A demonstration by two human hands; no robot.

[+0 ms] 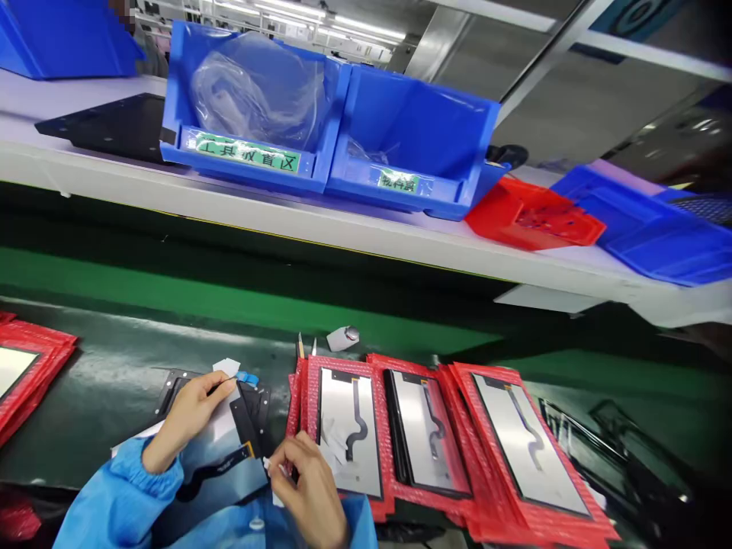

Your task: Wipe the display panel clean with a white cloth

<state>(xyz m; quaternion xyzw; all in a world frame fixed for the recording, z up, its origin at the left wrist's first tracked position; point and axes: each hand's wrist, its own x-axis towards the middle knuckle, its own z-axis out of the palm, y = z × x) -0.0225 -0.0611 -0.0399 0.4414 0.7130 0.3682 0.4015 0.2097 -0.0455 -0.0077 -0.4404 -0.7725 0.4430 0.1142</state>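
Note:
In front of me lies a display panel (220, 436) with a silvery back, a black strip and a dark ribbon cable (220, 467). My left hand (191, 412) is closed, thumb and fingers pinching the panel's upper edge beside a white tab (227, 367) and a blue tab (247, 378). A black plate with holes (168, 391) shows beneath the panel. At the panel's right edge, my right hand (312, 484) is closed in a pinch; a bit of white shows at its fingertips, but what it grips is unclear.
On the right, display panels (366, 427) lie on red bubble-wrap bags (384, 396). More red bags (49, 354) are at the left. Tweezers (300, 347) and a small white bottle (343, 338) lie behind. A shelf (274, 217) with blue bins (412, 130) overhangs the bench.

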